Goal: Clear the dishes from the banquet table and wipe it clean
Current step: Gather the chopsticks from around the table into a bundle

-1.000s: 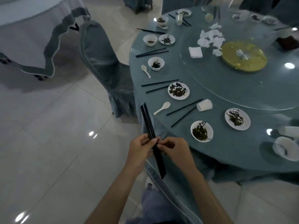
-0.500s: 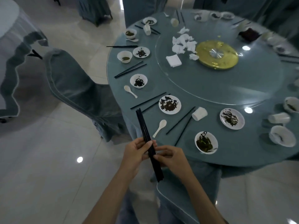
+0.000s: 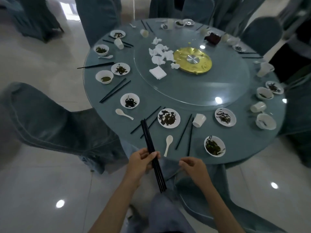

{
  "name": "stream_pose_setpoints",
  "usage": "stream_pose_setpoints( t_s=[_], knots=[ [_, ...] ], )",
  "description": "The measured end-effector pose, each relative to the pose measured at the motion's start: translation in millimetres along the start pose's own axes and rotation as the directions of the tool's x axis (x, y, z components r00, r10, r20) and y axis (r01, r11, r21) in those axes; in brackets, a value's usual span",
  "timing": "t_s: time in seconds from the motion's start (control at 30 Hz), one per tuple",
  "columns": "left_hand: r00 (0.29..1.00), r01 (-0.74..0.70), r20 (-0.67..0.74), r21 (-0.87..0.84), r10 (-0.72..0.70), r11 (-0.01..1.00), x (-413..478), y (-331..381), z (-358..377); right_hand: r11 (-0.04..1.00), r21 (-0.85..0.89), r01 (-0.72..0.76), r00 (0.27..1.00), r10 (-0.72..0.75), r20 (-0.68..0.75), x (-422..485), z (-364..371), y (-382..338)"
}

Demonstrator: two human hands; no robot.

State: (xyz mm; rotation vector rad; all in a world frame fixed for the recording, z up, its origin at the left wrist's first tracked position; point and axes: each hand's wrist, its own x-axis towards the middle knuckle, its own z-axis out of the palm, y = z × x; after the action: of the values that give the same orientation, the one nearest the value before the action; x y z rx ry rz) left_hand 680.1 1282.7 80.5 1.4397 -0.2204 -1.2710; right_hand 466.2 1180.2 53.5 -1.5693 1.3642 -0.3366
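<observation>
I have the left hand [image 3: 140, 161] clenched around a bundle of black chopsticks [image 3: 153, 155], its grip near the middle so the sticks stay parallel and balanced, tips pointing up over the surface [image 3: 168, 91] edge and butts hanging down past my knee. Gathering them in one fist makes sense: it leaves the other hand to pick up more. The right hand [image 3: 193, 167] is off the bundle, its grip released, fingers loosely curled and holding nothing, just beside the surface edge. The nearest loose pair of chopsticks [image 3: 185, 132] lies straight ahead of it, between a white spoon [image 3: 168, 143] and a tipped cup [image 3: 199, 120], so I judge that pair is the next pickup. Dirty plates and bowls ring the round surface, crumpled napkins [image 3: 160, 54] sit on the glass turntable [image 3: 190, 78]. Clearing has barely begun; wiping is far off.
</observation>
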Motion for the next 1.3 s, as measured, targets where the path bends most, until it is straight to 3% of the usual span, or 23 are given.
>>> stream_pose_setpoints(
  t_s=[0.23,0.4,0.63,0.77,0.97,1.1,1.3],
  knots=[
    [0.999,0.021,0.038,0.082,-0.024,0.996,57,31,5,0.975,-0.143,-0.169,0.964,0.133,-0.231,81,-8,37],
    [0.997,0.059,0.036,0.169,-0.066,0.984,109,55,18,0.934,-0.141,-0.33,0.901,0.266,-0.343,133,2,49],
    [0.997,0.076,0.014,0.196,-0.08,0.978,165,83,40,0.885,-0.122,-0.45,0.849,0.381,-0.366,165,10,57],
    [0.995,0.085,0.034,0.223,-0.095,0.971,187,92,43,0.861,-0.15,-0.485,0.854,0.43,-0.292,179,9,58],
    [0.985,0.073,0.135,0.27,-0.112,0.96,210,108,49,0.896,-0.109,-0.43,0.874,0.382,-0.3,181,3,36],
    [0.964,0.075,0.226,0.269,-0.138,0.96,222,117,57,0.959,0.038,-0.282,0.908,0.279,-0.313,173,-2,-6],
    [0.926,0.057,0.346,0.273,-0.153,0.96,232,126,71,0.971,0.222,-0.087,0.978,0.125,-0.166,171,8,-84]
  ],
)
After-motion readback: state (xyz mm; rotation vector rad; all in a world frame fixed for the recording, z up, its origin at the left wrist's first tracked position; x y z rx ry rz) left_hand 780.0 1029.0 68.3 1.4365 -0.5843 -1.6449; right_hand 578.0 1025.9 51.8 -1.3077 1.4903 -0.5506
